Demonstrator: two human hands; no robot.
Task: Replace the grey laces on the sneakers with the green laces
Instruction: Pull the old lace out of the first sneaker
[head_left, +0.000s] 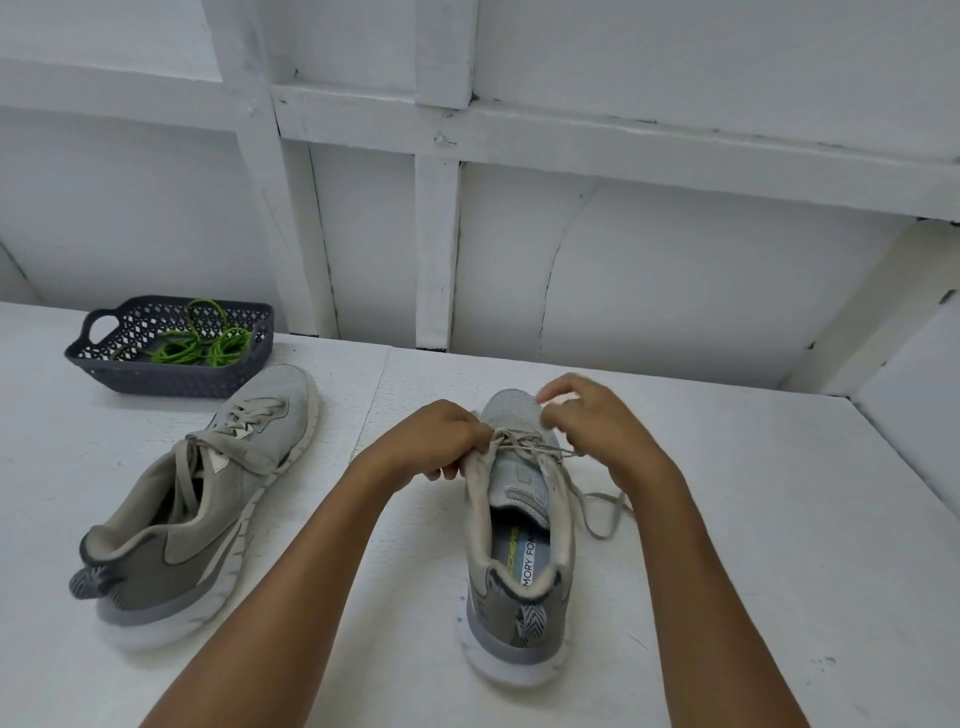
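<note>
Two grey sneakers stand on the white table. The right sneaker (519, 545) points away from me, its grey lace (602, 506) partly loosened and trailing off to the right. My left hand (441, 441) grips the left eyelet flap near the lower eyelets. My right hand (587, 421) pinches the grey lace above the eyelets on the right side. The left sneaker (208, 499) lies angled to the left, still laced in grey. Green laces (202, 345) lie bundled in a dark basket (156, 376) at the back left.
A white panelled wall (519, 234) runs behind the table. The table's right edge (883, 467) meets a white side wall. Bare table surface lies between the two sneakers and in front of them.
</note>
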